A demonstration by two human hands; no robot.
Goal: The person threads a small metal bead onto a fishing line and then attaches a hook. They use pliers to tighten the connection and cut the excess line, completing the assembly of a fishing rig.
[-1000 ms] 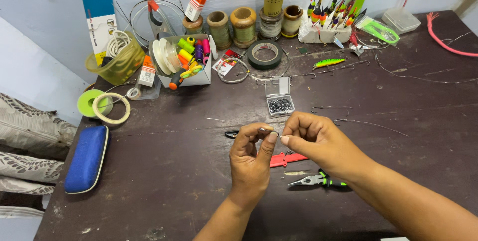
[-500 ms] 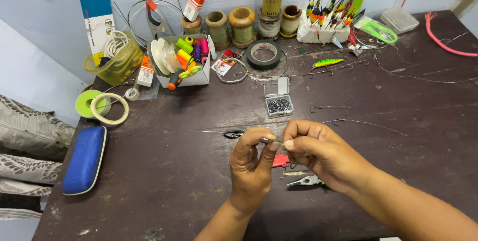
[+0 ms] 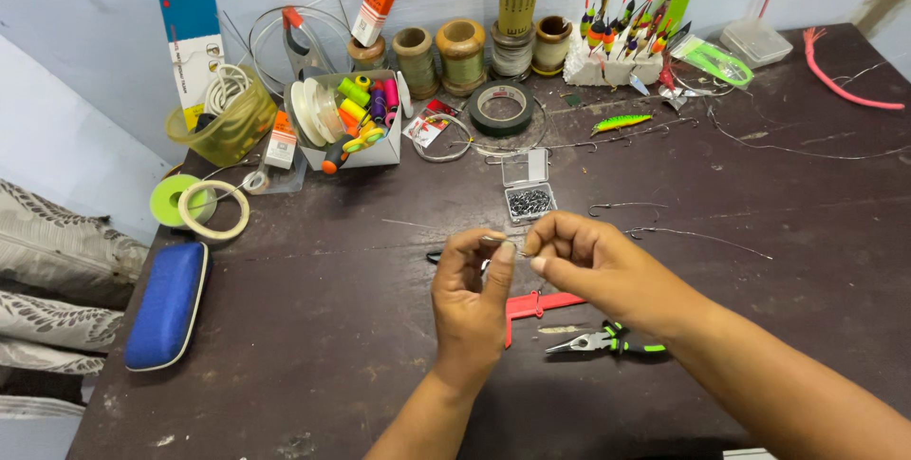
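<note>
Fishing line, hardly visible between our fingertips, runs with a tiny dark piece, too small to name, pinched in our left hand above the middle of the dark table. Our right hand meets it with thumb and forefinger closed in a narrow pinch at the same spot. We judge both line and piece nearly weightless, limp and slippery, best gripped by fingertip pads close to the piece. Just beyond sits a small clear box of sinkers, lid open. Below our hands lie a red tool and green-handled pliers. Bare hooks on wire lie to the right; the near table is open.
</note>
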